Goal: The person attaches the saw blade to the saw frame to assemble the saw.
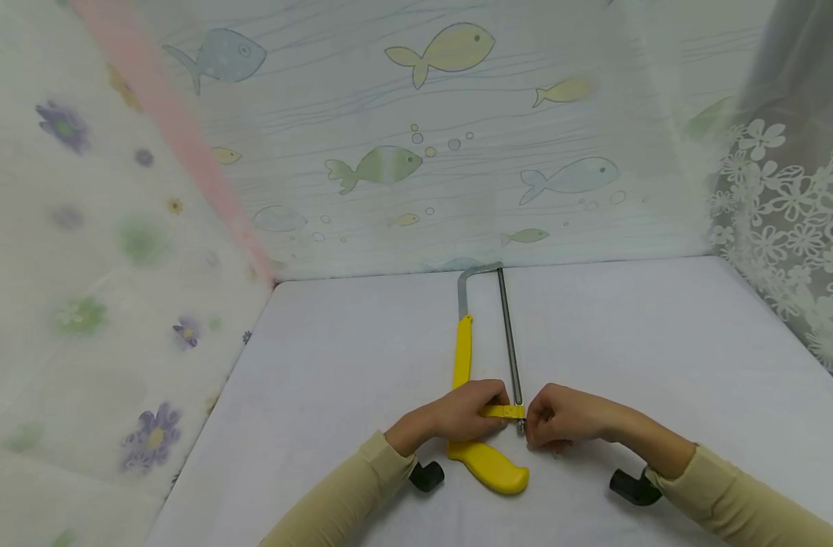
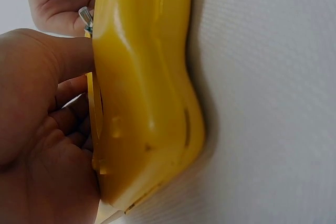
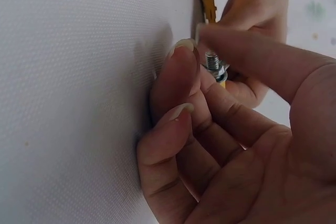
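A hacksaw with a yellow frame [image 1: 462, 353] and grey metal front lies on the white tabletop, its yellow handle [image 1: 496, 469] nearest me. Along its right side runs the dark straight blade [image 1: 509, 334]. My left hand [image 1: 465, 410] grips the saw just ahead of the handle, thumb against the yellow plastic and fingers round the short yellow arm [image 1: 503, 412]. At that arm's end sits a threaded screw [image 3: 212, 61] with a small metal wing nut [image 2: 85, 17]. My right hand [image 1: 569, 414] has curled fingers, its thumb and forefinger pinching at the nut, which they partly hide.
White cloth covers the tabletop [image 1: 334, 365]. A fish-patterned curtain [image 1: 389, 213] hangs behind, close to the saw's far end. Flowered cloth [image 1: 95, 304] bounds the left side, and white lace [image 1: 792, 205] the right. A black rounded piece sits by each sleeve cuff.
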`<state>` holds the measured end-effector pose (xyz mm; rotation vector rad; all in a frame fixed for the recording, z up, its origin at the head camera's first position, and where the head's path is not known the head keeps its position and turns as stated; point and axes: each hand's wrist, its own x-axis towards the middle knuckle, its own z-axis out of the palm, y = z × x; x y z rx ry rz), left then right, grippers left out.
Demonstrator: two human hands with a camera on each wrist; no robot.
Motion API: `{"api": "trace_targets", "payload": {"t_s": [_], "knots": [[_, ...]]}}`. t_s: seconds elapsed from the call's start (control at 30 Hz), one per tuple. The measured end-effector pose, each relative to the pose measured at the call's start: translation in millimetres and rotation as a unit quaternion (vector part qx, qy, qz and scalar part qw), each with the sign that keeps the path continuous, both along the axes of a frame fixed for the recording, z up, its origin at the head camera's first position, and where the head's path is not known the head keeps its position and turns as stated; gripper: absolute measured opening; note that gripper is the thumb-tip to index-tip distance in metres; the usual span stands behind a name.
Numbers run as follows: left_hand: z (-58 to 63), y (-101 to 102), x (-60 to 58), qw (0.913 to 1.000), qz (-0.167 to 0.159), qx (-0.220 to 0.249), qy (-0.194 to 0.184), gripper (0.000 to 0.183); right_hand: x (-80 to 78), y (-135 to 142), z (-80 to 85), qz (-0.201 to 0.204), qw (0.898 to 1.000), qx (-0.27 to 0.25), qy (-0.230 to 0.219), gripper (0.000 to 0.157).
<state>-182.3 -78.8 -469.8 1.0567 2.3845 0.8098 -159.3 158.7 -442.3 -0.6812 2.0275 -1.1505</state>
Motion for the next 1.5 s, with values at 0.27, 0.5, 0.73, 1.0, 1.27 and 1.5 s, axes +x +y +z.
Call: {"api": "trace_targets", "payload": {"t_s": [0.27, 0.5, 0.73, 1.0, 1.27, 1.5], "knots": [[1.4, 0.2, -0.2, 1.0000, -0.001, -0.002, 0.000, 0.013, 0.2, -4.4, 1.5, -0.019, 1.000, 0.023, 0.001, 0.030], [-0.6, 0.0, -0.5, 1.0000, -0.005, 0.004, -0.001, 0.012, 1.8, -5.6, 3.8, -0.027, 0.999, 0.027, -0.003, 0.035], [-1.5, -0.7, 0.7, 1.0000, -0.007, 0.004, 0.003, 0.012, 0.8, -1.2, 0.5, -0.022, 0.999, 0.026, -0.005, 0.031], [-0.3, -1.2, -0.7, 1.0000, -0.003, -0.002, 0.001, 0.013, -2.0, 4.5, -1.7, -0.011, 1.000, 0.014, -0.003, 0.022], [0.4, -0.4, -2.5, 1.0000, -0.003, -0.003, 0.001, 0.013, -3.3, 5.1, 0.4, -0.007, 1.000, 0.013, 0.010, 0.019], [0.9, 0.5, -0.6, 1.0000, -0.001, -0.002, -0.002, 0.013, -1.9, 5.5, -1.5, -0.004, 1.000, 0.008, 0.004, 0.016]]}}
